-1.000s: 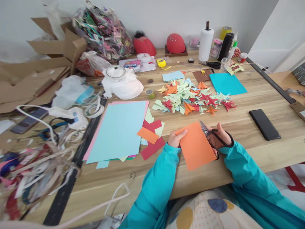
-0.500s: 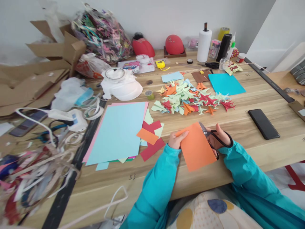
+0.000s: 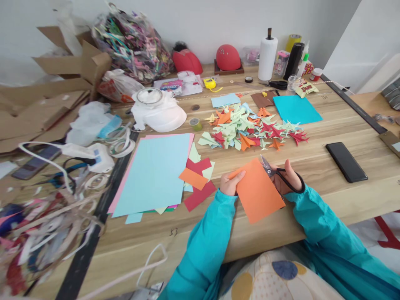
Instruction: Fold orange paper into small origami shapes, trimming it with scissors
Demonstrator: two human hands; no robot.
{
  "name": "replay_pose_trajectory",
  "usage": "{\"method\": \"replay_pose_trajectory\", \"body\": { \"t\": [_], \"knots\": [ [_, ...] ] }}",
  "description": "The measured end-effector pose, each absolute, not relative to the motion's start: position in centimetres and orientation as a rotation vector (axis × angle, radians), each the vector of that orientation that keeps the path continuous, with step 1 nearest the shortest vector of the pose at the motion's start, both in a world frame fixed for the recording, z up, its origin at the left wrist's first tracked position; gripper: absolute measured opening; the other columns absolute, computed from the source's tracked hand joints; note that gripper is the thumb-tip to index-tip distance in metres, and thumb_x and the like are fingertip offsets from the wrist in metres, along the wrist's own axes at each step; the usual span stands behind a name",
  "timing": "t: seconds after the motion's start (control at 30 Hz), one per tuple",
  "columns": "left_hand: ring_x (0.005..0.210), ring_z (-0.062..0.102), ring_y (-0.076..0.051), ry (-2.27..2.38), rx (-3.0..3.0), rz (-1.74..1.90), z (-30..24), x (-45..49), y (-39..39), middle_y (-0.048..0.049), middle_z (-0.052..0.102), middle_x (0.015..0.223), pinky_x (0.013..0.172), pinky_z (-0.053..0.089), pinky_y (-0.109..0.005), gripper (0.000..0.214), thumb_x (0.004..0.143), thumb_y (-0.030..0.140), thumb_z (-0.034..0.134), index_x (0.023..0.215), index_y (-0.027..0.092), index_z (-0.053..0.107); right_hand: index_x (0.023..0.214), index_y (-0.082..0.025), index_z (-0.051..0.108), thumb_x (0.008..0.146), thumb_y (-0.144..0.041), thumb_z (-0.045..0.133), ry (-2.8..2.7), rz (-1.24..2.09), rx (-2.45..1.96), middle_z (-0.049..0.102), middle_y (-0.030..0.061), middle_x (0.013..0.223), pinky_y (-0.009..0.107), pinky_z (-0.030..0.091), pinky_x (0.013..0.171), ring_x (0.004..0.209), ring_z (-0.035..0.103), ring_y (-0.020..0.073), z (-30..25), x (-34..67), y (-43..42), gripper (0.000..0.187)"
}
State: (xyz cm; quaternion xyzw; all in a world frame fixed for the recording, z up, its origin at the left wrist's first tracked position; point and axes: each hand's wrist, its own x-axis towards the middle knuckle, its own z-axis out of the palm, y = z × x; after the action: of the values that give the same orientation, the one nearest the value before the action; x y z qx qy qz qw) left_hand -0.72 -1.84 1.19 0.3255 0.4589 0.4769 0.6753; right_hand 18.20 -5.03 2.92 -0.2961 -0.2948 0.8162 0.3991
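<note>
My left hand (image 3: 230,182) pinches the left edge of a sheet of orange paper (image 3: 258,192), thumb on top. In my right hand (image 3: 288,177) are black-handled scissors (image 3: 268,168), their blades at the sheet's upper right edge; part of the handles is hidden behind the paper. Left of the sheet lie an orange paper strip (image 3: 193,178) and red paper strips (image 3: 200,196), beside a stack topped by light blue paper (image 3: 153,175). Beyond my hands is a heap of folded paper stars and birds (image 3: 237,125) in green, orange and red.
A black phone (image 3: 346,162) lies to the right. Turquoise paper (image 3: 297,109) sits behind the heap. Cables, a power strip (image 3: 101,157), a cardboard box (image 3: 71,64) and a bag of ribbons (image 3: 134,46) crowd the left. Bottles and a yellow tape measure (image 3: 210,84) stand along the back.
The scissors' blades have parted a little from each other and shifted slightly at the paper's upper right edge. The orange sheet has barely moved in my left hand.
</note>
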Motion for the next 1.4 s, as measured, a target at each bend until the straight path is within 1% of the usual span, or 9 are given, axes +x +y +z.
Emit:
{"method": "replay_pose_trajectory", "body": {
  "t": [0.13, 0.23, 0.4, 0.53, 0.7, 0.83, 0.93, 1.07, 1.4],
  "knots": [
    [0.051, 0.061, -0.015, 1.054, 0.700, 1.114, 1.6, -0.9, -1.7, -0.0035, 0.066, 0.056, 0.048, 0.046, -0.024, 0.026, 0.048, 0.034, 0.079, 0.059, 0.012, 0.069, 0.129, -0.023, 0.028, 0.078, -0.072, 0.008, -0.801, 2.057, -0.631, 0.058, 0.0002, 0.065, 0.021, 0.039, 0.032, 0.039, 0.052, 0.0120, 3.1, 18.6, -4.8, 0.073],
    [0.059, 0.064, -0.020, 1.043, 0.669, 1.125, 1.9, -1.0, -1.6, -0.0066, 0.069, 0.065, 0.055, 0.050, -0.028, 0.028, 0.047, 0.034, 0.079, 0.061, 0.013, 0.070, 0.130, -0.025, 0.025, 0.076, -0.073, 0.007, -0.831, 2.051, -0.600, 0.055, -0.0026, 0.060, 0.023, 0.040, 0.031, 0.036, 0.050, 0.0124, 3.1, 19.0, -4.6, 0.074],
    [0.064, 0.066, -0.024, 1.023, 0.619, 1.114, 2.2, -0.8, -1.7, -0.0089, 0.070, 0.068, 0.061, 0.053, -0.033, 0.030, 0.045, 0.035, 0.080, 0.063, 0.012, 0.070, 0.128, -0.023, 0.028, 0.076, -0.074, 0.005, -0.895, 2.102, -0.592, 0.057, -0.0014, 0.060, 0.021, 0.037, 0.029, 0.035, 0.049, 0.0120, 3.0, 19.3, -4.7, 0.076],
    [0.066, 0.067, -0.024, 1.028, 0.558, 1.160, 2.2, -1.1, -1.4, -0.0085, 0.071, 0.071, 0.063, 0.053, -0.033, 0.031, 0.047, 0.034, 0.080, 0.067, 0.013, 0.070, 0.126, -0.022, 0.032, 0.076, -0.073, 0.004, -0.952, 2.123, -0.551, 0.058, -0.0007, 0.061, 0.020, 0.035, 0.030, 0.034, 0.048, 0.0113, 2.9, 19.4, -4.9, 0.077],
    [0.066, 0.066, -0.024, 1.025, 0.511, 1.141, 2.1, -1.6, -1.0, -0.0088, 0.071, 0.070, 0.062, 0.053, -0.033, 0.032, 0.047, 0.033, 0.079, 0.069, 0.012, 0.070, 0.128, -0.019, 0.033, 0.074, -0.073, -0.004, -0.996, 2.133, -0.622, 0.058, -0.0004, 0.058, 0.019, 0.033, 0.030, 0.031, 0.043, 0.0090, 3.2, 19.4, -5.4, 0.084],
    [0.067, 0.067, -0.026, 0.978, 0.507, 0.987, 2.0, -1.7, -1.1, -0.0101, 0.070, 0.071, 0.063, 0.054, -0.036, 0.033, 0.047, 0.032, 0.079, 0.071, 0.011, 0.070, 0.131, -0.018, 0.030, 0.074, -0.074, 0.001, -0.999, 2.145, -0.616, 0.058, -0.0003, 0.057, 0.019, 0.033, 0.030, 0.031, 0.045, 0.0095, 3.9, 19.3, -5.7, 0.085],
    [0.070, 0.067, -0.027, 0.977, 0.521, 0.924, 1.9, -1.6, -1.3, -0.0105, 0.070, 0.072, 0.067, 0.054, -0.037, 0.033, 0.046, 0.031, 0.079, 0.071, 0.011, 0.070, 0.129, -0.019, 0.032, 0.073, -0.074, -0.001, -0.997, 2.154, -0.631, 0.057, -0.0009, 0.057, 0.019, 0.034, 0.031, 0.031, 0.046, 0.0097, 4.2, 19.2, -5.8, 0.085],
    [0.072, 0.067, -0.027, 0.981, 0.521, 0.910, 1.7, -1.7, -1.2, -0.0101, 0.070, 0.071, 0.069, 0.053, -0.037, 0.032, 0.045, 0.031, 0.079, 0.068, 0.011, 0.070, 0.126, -0.020, 0.036, 0.073, -0.074, -0.003, -0.994, 2.165, -0.662, 0.057, -0.0014, 0.056, 0.019, 0.034, 0.032, 0.031, 0.046, 0.0093, 4.3, 19.2, -5.9, 0.085],
    [0.069, 0.067, -0.027, 0.978, 0.568, 0.915, 1.8, -1.9, -1.1, -0.0094, 0.070, 0.069, 0.068, 0.053, -0.038, 0.030, 0.047, 0.031, 0.079, 0.068, 0.011, 0.070, 0.130, -0.018, 0.030, 0.077, -0.072, 0.006, -1.000, 2.187, -0.596, 0.059, 0.0005, 0.059, 0.018, 0.033, 0.030, 0.032, 0.048, 0.0107, 4.5, 19.4, -5.8, 0.080]
  ]
}}
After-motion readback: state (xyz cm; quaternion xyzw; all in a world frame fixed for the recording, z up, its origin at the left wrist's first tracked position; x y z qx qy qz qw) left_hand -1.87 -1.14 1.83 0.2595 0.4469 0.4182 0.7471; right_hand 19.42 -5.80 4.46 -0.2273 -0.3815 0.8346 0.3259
